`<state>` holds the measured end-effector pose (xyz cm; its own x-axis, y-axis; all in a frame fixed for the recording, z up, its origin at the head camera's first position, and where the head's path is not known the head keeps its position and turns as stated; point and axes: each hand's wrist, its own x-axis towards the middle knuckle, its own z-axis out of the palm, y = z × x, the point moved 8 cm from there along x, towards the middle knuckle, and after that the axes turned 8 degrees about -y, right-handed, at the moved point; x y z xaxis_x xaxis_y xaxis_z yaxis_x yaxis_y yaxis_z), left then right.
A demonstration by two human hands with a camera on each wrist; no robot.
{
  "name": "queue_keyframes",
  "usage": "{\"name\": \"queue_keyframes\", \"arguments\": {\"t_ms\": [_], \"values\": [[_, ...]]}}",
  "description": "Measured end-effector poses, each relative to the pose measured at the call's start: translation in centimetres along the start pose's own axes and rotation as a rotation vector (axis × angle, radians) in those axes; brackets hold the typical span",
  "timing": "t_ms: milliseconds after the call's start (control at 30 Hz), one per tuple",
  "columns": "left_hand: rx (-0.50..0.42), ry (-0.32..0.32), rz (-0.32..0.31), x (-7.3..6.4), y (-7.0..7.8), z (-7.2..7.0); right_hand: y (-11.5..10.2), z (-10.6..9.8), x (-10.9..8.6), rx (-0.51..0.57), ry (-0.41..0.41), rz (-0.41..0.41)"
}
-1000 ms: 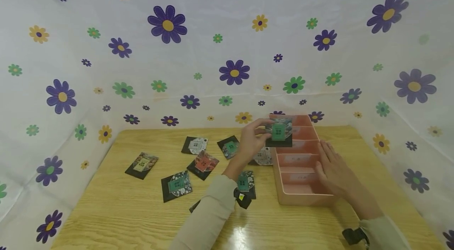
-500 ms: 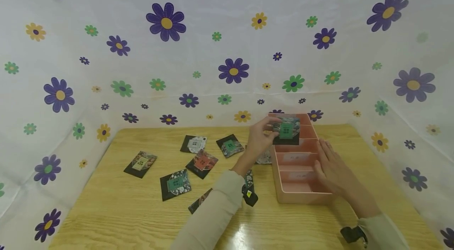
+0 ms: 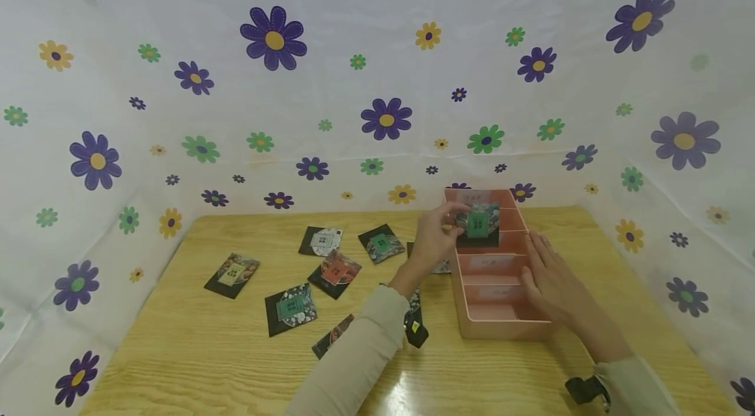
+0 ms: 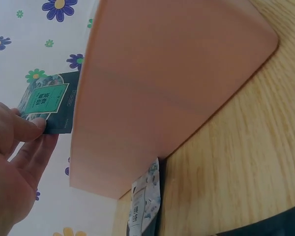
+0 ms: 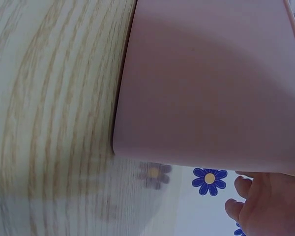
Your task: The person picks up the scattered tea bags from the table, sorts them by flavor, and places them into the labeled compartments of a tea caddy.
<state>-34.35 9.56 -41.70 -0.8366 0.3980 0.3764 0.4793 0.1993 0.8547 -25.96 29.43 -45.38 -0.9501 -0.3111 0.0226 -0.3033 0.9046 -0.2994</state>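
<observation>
My left hand (image 3: 433,240) pinches a dark square packet (image 3: 478,226) with a green label between thumb and fingers. The packet stands over the far compartments of a pink divided box (image 3: 510,331). From the left wrist, the same packet (image 4: 45,101) shows at the box's rim, its edge partly behind the box wall (image 4: 152,88). My right hand (image 3: 557,282) rests along the right side of the box with its fingers straight. In the right wrist view, some fingers of that hand (image 5: 273,204) show past the box's end.
Several more packets lie to the left on the wooden table (image 3: 194,350), including a red-labelled one (image 3: 334,273) and a yellow-labelled one (image 3: 232,275). A packet (image 4: 145,201) leans against the box's left side. Flowered cloth (image 3: 330,95) surrounds the table.
My left hand has carried the packet to the right and further over the box, then slightly lower. The right hand has stayed on the box.
</observation>
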Motion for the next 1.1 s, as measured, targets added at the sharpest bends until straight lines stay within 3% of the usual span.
{"name": "queue_keyframes", "arguments": {"t_ms": [800,1100], "values": [[0.106,-0.066,0.025,-1.1,-0.8,1.0,0.0,0.0,-0.1,0.025,0.053,-0.038],[0.238,-0.098,0.062,-1.5,-0.5,1.2,-0.1,-0.1,-0.2,0.023,0.072,-0.057]]}}
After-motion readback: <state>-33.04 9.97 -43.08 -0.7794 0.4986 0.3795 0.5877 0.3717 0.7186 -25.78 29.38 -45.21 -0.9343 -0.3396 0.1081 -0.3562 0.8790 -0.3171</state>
